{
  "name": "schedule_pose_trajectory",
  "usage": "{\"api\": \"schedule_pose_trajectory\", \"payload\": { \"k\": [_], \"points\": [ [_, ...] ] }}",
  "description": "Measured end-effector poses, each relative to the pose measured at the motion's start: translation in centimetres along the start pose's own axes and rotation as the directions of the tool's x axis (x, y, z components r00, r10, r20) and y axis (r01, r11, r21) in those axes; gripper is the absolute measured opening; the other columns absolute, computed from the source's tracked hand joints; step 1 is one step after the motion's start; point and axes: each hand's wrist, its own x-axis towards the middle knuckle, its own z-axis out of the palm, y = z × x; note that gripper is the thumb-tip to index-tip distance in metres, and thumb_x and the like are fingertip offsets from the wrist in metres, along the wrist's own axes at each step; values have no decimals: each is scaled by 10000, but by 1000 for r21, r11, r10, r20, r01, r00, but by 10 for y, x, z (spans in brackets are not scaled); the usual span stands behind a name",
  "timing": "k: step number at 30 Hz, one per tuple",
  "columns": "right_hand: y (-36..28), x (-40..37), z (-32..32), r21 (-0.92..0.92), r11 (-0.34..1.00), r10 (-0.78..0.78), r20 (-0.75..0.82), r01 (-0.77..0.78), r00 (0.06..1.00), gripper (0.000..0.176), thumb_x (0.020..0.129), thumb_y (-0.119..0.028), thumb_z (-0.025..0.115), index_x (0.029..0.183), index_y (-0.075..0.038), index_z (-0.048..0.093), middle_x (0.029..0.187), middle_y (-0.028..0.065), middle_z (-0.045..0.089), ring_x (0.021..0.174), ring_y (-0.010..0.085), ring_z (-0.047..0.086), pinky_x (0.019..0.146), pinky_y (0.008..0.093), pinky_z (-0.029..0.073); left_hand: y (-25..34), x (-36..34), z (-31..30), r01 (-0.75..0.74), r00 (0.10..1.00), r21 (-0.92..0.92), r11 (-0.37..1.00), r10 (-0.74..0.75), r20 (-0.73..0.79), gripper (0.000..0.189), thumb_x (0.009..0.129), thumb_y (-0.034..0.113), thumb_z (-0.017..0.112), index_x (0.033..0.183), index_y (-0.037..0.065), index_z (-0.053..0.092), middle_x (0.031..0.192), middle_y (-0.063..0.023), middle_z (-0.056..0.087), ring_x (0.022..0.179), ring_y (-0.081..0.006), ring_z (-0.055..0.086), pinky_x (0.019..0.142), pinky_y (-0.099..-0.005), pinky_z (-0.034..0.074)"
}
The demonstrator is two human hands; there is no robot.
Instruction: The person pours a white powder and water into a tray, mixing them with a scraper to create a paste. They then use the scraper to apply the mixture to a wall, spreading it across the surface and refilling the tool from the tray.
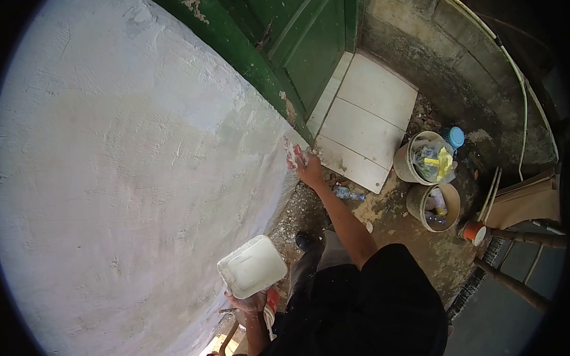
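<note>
My left hand [249, 302] supports a whitish plastic tray [254, 267] from below, its inside coated with pale paste; part of the fingers is hidden under it. Higher up, my right hand [310, 171] grips a red putty scraper [292, 154] smeared with white. The scraper lies against the lower edge of the whitish plastered wall [141, 160], close to the green door frame [286, 109]. Beside my left wrist is a red and white thing [270, 309] that I cannot make out.
White tiles [362, 127] form a step before the green door [308, 47]. Two buckets [413, 167] [415, 211] hold plastic bags and bottles. A clear bottle [348, 193] lies on the ground near my right forearm. An orange can [474, 233] and wooden poles [513, 283] are at the right.
</note>
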Motion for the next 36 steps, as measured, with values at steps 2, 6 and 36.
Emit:
{"api": "schedule_pose_trajectory", "payload": {
  "k": [2,6,36],
  "points": [
    [-10,-9,-11,105,988,115,-13,-113,993,176,898,-136,607,1004,-9,670,728,160,618,650,236,584,612,349,452,1,1,-1,3,1000,18,1000,-3,-7,871,825,663,442,1467,92,302,1441,-175,397,1265,-398,472,923,-592,510],
    [29,-18,3,439,835,338,66,-332,939,182,939,-132,586,1049,-9,660,790,40,653,686,103,542,636,281,442,1,0,3,-14,999,30,999,16,-40,870,826,668,437,1472,102,299,1454,-170,387,1278,-393,461,932,-588,505],
    [-229,-114,-219,-48,749,-618,308,660,723,297,591,-35,723,881,-93,755,1099,60,704,978,257,620,840,363,534,-34,8,4,163,943,-109,981,-122,311,874,813,675,377,1477,109,320,1444,-170,416,1261,-382,482,938,-583,472]
  ]
}}
